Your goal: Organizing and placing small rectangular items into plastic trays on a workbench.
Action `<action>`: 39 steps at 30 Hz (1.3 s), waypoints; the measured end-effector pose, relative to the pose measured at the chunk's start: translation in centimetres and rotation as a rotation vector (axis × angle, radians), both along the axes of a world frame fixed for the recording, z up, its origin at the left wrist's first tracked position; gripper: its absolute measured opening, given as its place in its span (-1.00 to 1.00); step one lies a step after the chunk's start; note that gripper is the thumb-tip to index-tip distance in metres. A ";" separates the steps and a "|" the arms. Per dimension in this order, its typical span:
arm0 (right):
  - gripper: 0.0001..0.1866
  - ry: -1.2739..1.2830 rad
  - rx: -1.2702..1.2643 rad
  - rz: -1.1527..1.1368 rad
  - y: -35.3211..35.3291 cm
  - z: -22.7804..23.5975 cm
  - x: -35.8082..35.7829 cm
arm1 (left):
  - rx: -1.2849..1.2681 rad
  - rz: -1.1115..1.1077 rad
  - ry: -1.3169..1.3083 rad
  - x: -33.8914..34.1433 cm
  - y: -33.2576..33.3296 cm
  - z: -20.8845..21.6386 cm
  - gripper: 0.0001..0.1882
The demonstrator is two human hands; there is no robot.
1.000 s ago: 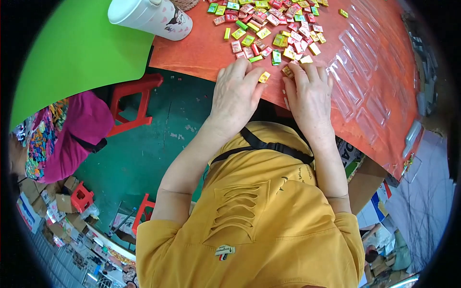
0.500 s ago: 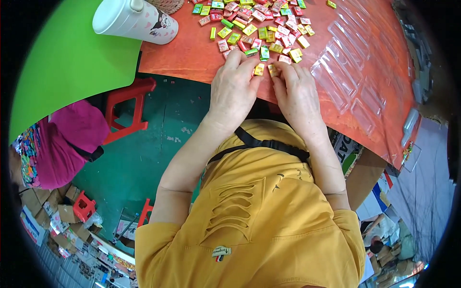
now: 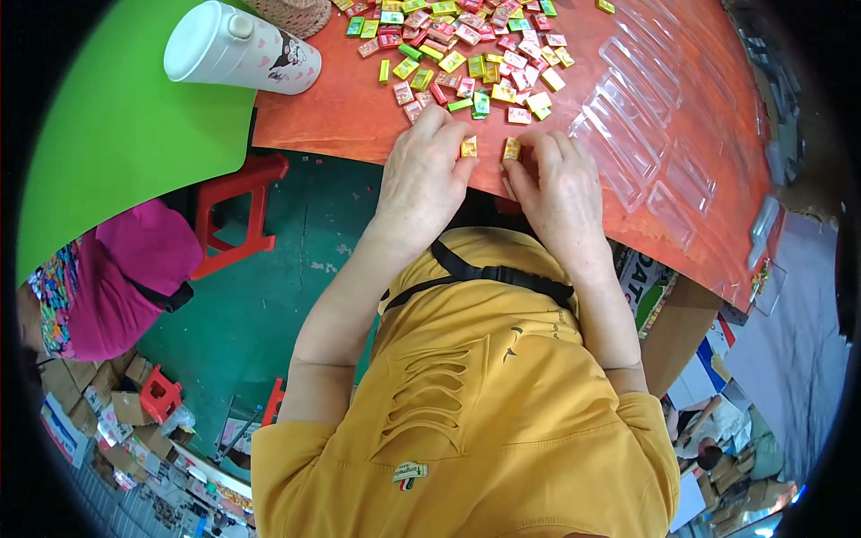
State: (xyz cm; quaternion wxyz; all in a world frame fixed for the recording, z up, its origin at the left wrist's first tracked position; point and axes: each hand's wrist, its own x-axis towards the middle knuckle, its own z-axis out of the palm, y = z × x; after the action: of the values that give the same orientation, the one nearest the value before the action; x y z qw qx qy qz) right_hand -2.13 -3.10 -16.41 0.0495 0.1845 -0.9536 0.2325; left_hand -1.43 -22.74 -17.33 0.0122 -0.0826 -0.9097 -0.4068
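Just in front of my body, at the near edge of the red-orange table [image 3: 359, 130], both hands are closed in a pinch. Between the thumb and fingers of my left hand [image 3: 420, 175] is a small yellow box [image 3: 469, 146]. My right hand [image 3: 560, 184] pinches another small yellow box [image 3: 511, 149], its fingers partly covering it. A gap separates the two boxes. Just beyond my fingertips lies a loose pile of small pink, red, yellow and green boxes [image 3: 453, 62], the closest being a green one [image 3: 482, 106] and a pink one [image 3: 519, 116].
Clear plastic trays [image 3: 619, 148] lie in rows on the table's right. At the left, a white lidded tumbler [image 3: 269, 58] lies in view near a woven basket [image 3: 300, 13] and a green table [image 3: 117, 108]. Below are a red stool [image 3: 238, 211] and a person in magenta clothing [image 3: 148, 255].
My hands have moved slightly apart, widening the gap between the two yellow boxes. Both boxes sit a little closer to me. The whole view has shifted slightly.
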 end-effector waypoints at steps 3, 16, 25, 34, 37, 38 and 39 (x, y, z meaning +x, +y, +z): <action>-0.76 -0.069 -0.012 -0.009 0.0 0.5 0.0 | -0.052 0.045 0.025 0.0 0.5 -0.2 -0.68; -0.70 0.102 -0.002 -0.038 -1.0 -0.6 -1.8 | -0.063 0.040 0.125 0.2 1.4 -0.2 -0.67; -0.68 0.029 -0.138 0.161 -0.2 -0.8 -0.9 | -0.108 -0.006 0.076 -0.4 -0.6 0.2 -0.65; -0.61 0.100 -0.119 0.067 -1.6 -1.9 0.6 | -0.154 -0.042 0.124 0.1 -0.3 -0.2 -0.54; -0.63 0.137 -0.092 0.119 -1.5 -2.0 0.7 | -0.169 -0.007 0.151 0.4 -0.1 -0.7 -0.57; -0.63 0.136 -0.092 0.119 -1.5 -2.1 0.7 | -0.168 -0.007 0.149 0.5 -0.1 -0.7 -0.57; -0.63 0.142 -0.124 0.111 -1.5 -2.2 0.5 | -0.170 0.002 0.161 0.4 -0.1 -0.8 -0.58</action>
State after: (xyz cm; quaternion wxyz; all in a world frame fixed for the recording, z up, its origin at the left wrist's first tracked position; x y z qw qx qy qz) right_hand -1.60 -4.64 -18.60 0.1155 0.2495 -0.9199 0.2796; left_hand -1.02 -22.87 -18.14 0.0785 -0.1146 -0.9370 -0.3205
